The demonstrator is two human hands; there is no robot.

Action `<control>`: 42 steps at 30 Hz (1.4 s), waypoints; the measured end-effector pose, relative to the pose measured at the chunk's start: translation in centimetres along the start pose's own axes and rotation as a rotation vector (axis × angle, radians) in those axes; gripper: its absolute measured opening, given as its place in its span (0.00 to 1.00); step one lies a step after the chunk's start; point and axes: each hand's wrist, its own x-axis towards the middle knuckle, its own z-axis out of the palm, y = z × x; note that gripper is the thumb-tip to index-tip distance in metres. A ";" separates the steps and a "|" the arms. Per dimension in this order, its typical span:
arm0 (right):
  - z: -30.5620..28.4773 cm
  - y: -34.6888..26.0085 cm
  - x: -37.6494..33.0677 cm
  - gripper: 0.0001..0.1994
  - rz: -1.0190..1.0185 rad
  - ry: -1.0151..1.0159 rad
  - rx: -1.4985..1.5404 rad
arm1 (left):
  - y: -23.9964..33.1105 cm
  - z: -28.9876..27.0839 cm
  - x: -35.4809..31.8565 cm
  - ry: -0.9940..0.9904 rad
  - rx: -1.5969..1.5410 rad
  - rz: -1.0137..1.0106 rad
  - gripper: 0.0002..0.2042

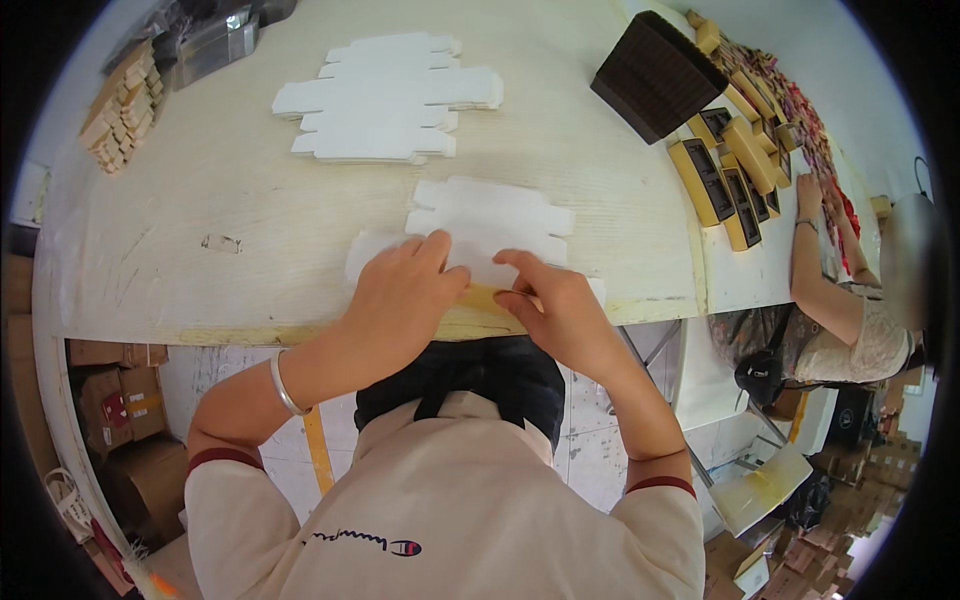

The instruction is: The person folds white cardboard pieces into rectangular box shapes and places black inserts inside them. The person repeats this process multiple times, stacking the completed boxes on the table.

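At the table's near edge my left hand is closed, its fingertips bent down on a flat white cardboard box blank with a narrow gold-yellow strip showing. My right hand has its thumb and curled fingers at the other end of that strip, its index finger raised a little. Both hands hide much of this blank. Just beyond them lie white notched box blanks, flat on the table. Farther back is a thicker stack of the same white blanks.
Several gold boxes with dark inserts and a dark brown block-shaped stack stand at the back right. Small pale box pieces are piled far left, near clear plastic packs. A co-worker reaches over the right side.
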 end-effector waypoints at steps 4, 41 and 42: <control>0.7 -0.8 -1.9 0.24 0.075 0.012 0.341 | 1.7 -0.8 -0.6 -0.091 -0.209 -0.229 0.09; 0.4 1.2 -1.4 0.05 -0.367 0.029 -0.361 | -2.0 -1.1 4.0 -0.253 -0.353 0.226 0.05; 0.3 1.1 -0.5 0.05 -0.308 -0.002 -0.323 | -1.9 -1.1 3.9 -0.264 -0.307 0.227 0.07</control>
